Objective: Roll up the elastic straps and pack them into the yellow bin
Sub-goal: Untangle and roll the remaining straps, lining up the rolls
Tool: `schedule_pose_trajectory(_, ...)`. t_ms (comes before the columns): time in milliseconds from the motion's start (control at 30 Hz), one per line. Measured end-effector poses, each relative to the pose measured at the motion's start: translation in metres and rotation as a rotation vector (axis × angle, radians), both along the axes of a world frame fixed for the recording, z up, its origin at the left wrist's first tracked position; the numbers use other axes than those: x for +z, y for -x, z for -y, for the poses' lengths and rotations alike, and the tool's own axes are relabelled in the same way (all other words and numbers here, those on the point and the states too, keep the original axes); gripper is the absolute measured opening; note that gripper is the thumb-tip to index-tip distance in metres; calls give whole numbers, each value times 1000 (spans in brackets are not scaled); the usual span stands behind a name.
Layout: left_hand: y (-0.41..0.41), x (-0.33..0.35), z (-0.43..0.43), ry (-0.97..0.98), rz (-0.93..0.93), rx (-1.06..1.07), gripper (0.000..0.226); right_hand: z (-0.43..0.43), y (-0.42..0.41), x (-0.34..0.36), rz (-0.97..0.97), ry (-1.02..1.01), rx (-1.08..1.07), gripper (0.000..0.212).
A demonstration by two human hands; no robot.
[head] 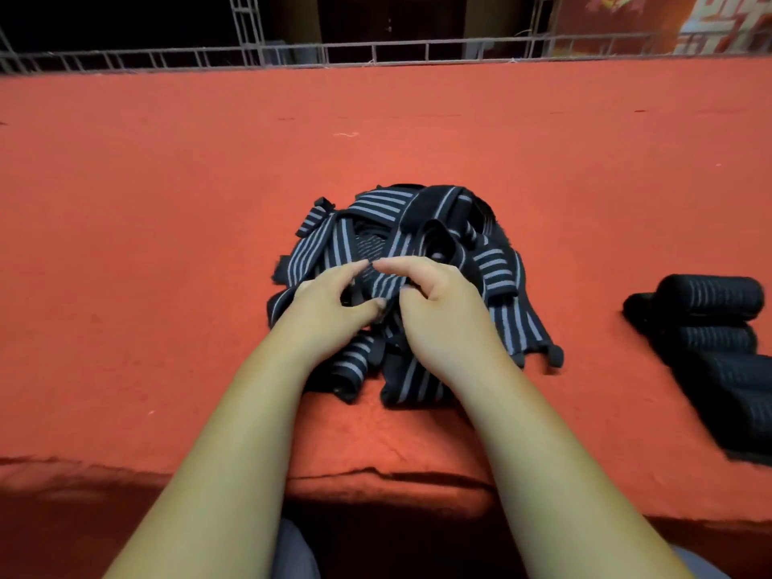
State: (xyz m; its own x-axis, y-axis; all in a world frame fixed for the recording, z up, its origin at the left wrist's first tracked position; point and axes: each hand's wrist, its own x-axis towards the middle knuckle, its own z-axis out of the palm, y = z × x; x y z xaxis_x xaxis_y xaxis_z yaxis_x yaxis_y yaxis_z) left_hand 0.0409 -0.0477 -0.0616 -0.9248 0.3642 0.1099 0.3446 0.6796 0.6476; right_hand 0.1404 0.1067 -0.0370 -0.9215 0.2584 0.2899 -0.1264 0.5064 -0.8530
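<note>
Two hands: left hand (330, 305) and right hand (443, 315) meet on one striped strap (386, 282).
Grip: left thumb and fingers pinch it; right fingers curl round it.
Strap pile (417, 219): loose tangle in the middle of the counter (167, 202), toward the near edge.
Rolled straps (710, 296): row at the right edge, apart from the pile.
Cover: red cloth.
</note>
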Motion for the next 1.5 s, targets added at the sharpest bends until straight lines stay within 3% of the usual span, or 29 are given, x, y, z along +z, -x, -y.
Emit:
schedule_pose_trajectory(167, 9, -9, 15, 75, 1, 92, 81, 5, 15, -19, -36, -248, -73, 52)
schedule_pose_trajectory(267, 15, -15, 18, 81, -41, 194, 58, 4, 19, -27, -66, -328, -96, 47)
schedule_pose_trajectory(400, 18, -13, 19, -68, -49, 398, 34, 4, 22, -34, -116, -389, -115, 38)
schedule_pose_trajectory(533, 15, -11, 21, -138, -16, 430, 18, 3, 21, -38, -163, -375, -112, 36)
schedule_pose_trajectory(700, 15, -23, 25, -338, 126, 87, 54, 3, 18, -37, -207, -342, -100, 40)
schedule_pose_trajectory(800, 15, -26, 23, -118, 43, -15, 64, 3, 19, -38, -222, -324, -89, 43)
schedule_pose_trajectory(867, 16, -25, 21, 29, -17, 10, 63, 3, 20, -39, -206, -305, -90, 41)
schedule_pose_trajectory(1067, 17, -26, 14, 49, -116, 184, 51, 3, 20, -41, -174, -276, -84, 41)
schedule_pose_trajectory(1200, 12, -14, 15, -179, -110, 327, 32, 2, 20, -42, -164, -271, -83, 42)
schedule_pose_trajectory(1300, 0, 0, 12, -381, -87, 320, 13, 2, 20, -42, -146, -274, -76, 40)
schedule_pose_trajectory(1400, -11, 9, 9, -614, -43, 301, 24, 2, 16, -40, -106, -250, -47, 38)
schedule_pose_trajectory(1500, -19, 20, 10, -827, 66, 259, 34, 4, 11, -35, -96, -181, 30, 64)
